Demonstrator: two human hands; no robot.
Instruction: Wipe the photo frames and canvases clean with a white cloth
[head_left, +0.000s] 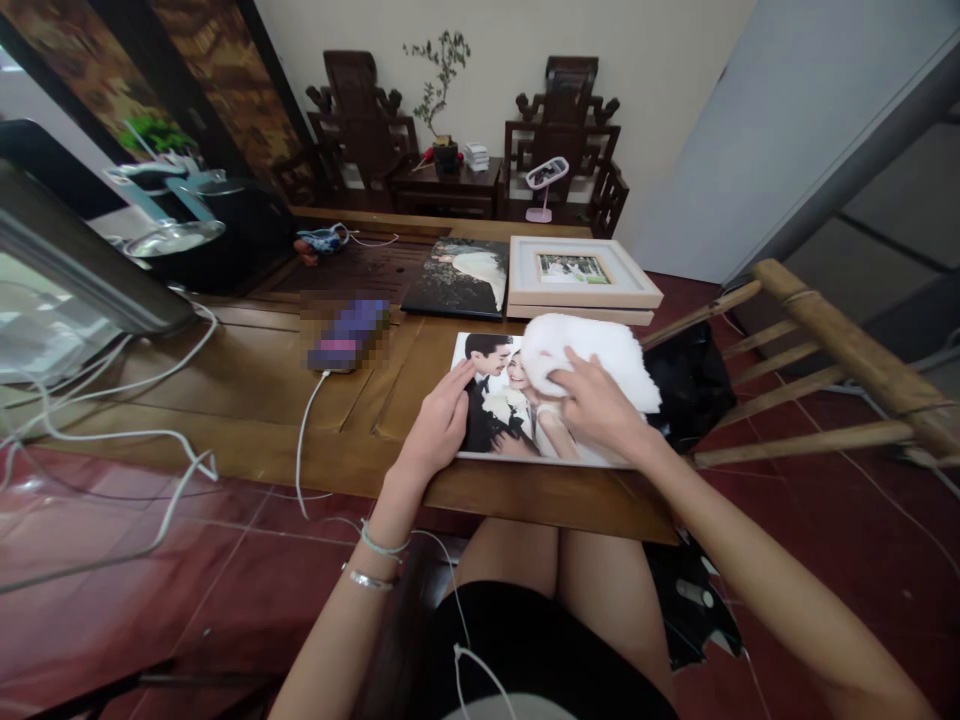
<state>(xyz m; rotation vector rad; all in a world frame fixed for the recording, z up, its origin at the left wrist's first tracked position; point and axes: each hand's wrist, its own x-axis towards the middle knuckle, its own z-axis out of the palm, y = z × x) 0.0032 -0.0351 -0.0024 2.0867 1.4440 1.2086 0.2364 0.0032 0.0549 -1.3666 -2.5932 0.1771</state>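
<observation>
A photo album or panel (499, 425) with a picture of two people lies flat at the table's front edge. My left hand (442, 415) lies along its left edge, fingers stretched out and together, holding nothing. On the upper right of the picture is a fluffy white cloth (626, 360). My right hand (596, 400) presses on this cloth with bent fingers, the thumb and index finger pinching into it. The cloth and hand cover the right part of the picture.
Behind lie a dark photo album (469, 275) and pale framed pictures (585, 290), stacked. To the left is a blurred-out phone (349, 335) with a white cable (301, 440). A wooden rack (825, 340) stands at right. A small mirror (547, 175) stands behind the frames.
</observation>
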